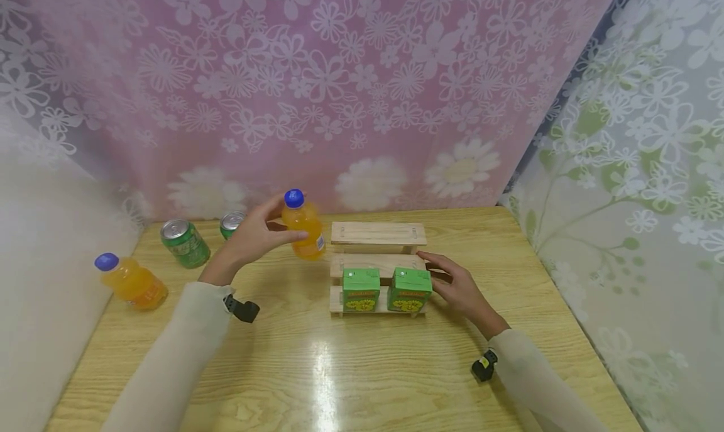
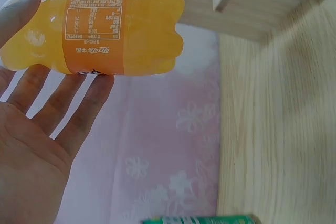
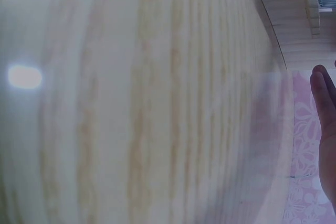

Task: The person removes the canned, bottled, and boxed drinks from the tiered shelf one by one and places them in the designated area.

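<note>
My left hand (image 1: pixel 257 236) grips an orange drink bottle (image 1: pixel 302 229) with a blue cap, thumb on one side and fingers on the other. In the left wrist view the bottle (image 2: pixel 123 30) is raised off the table, its orange label showing small print. It is just left of a three-tier wooden step rack (image 1: pixel 378 232). My right hand (image 1: pixel 459 288) is at the rack's right end, fingers extended at the middle tier. Two green drink cartons (image 1: pixel 361 290) (image 1: pixel 410 290) stand on the lowest tier, the right one close to that hand's fingertips.
Two green cans (image 1: pixel 185 243) (image 1: pixel 231 223) stand at the back left, one partly hidden by my left hand. A second orange drink bottle (image 1: pixel 132 282) is near the table's left edge. Behind the wooden table (image 1: pixel 271 369) hangs a pink floral curtain (image 1: pixel 339 99).
</note>
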